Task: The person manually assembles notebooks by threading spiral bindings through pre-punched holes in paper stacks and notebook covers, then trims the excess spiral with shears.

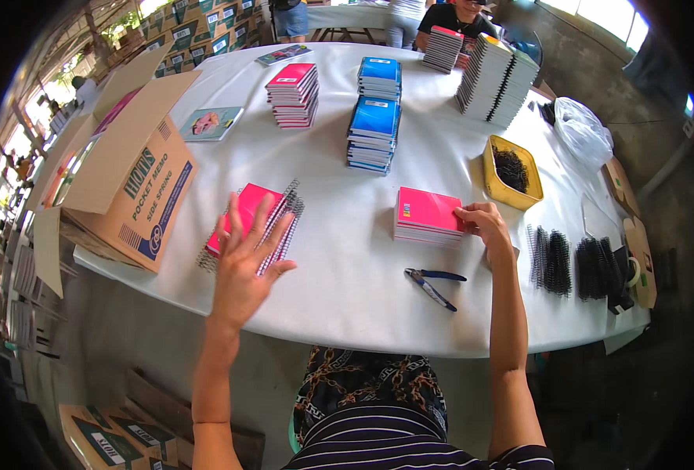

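With fingers spread, my left hand (245,254) is over a small pile of pink-red spiral notebooks (258,197) whose wire coils show along their sides. Whether its palm touches them I cannot tell. At the right, my right hand (484,223) pinches the right edge of the top pink-red notebook (429,210) on a short stack with white page edges. No coil shows on that stack. Wire cutters (433,286) with dark blue handles lie on the table just below it, partly spread.
An open cardboard box (139,192) stands at the left. Further back are stacks of pink-red notebooks (293,94) and blue notebooks (374,125). At the right sit a yellow tub (511,196) of black coils, bundled black coils (552,261) and a plastic bag (582,129). A person (457,27) sits across.
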Tool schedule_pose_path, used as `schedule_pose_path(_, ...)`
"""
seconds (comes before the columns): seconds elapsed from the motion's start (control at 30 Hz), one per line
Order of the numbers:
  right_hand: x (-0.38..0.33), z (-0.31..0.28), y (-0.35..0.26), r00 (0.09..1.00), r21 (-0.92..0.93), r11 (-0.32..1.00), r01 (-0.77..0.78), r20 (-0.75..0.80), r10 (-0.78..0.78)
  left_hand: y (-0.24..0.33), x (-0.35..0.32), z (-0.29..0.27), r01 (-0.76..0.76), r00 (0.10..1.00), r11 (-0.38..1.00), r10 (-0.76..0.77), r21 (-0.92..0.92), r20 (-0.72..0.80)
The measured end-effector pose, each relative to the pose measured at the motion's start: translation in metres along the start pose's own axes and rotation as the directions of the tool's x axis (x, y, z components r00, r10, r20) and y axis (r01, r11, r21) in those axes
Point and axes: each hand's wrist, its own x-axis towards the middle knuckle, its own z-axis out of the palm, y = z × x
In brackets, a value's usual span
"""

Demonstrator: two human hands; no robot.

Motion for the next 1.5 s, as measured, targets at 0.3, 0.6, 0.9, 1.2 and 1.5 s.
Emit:
schedule_pose_path(0.3,-0.021,0.002,0.0,0.907,0.074,0.911,0.405,-0.16,-0.39,0.053,0.028,0.098,0.254,0.965,0.693,-0.23,-0.675,0.127)
schedule_pose_path(0.6,-0.129,0.111,0.046,0.876,0.026,0.876,0.481,-0.048,-0.479,0.06,-0.025,0.129,0.447,0.874,0.19,-0.302,-0.874,0.381)
schedule_pose_path(0.9,-0.121,0.093,0.04,0.793,-0.098,0.788,0.608,0.112,-0.598,0.118,0.034,0.102,-0.194,0.964,0.981,0.189,0.007,0.187)
schedule_pose_path(1.2,0.009,-0.139,0.077,0.678,-0.839,0.487,-0.242,-0.506,-0.533,0.11,0.028,0.123,-0.281,0.945,0.958,0.288,-0.063,0.153)
schedule_pose_path(1.5,0.027,-0.181,0.09,0.863,-0.671,0.74,0.046,-0.346,-0.367,0.107,0.031,0.116,-0.233,0.928,0.965,0.257,-0.119,0.269)
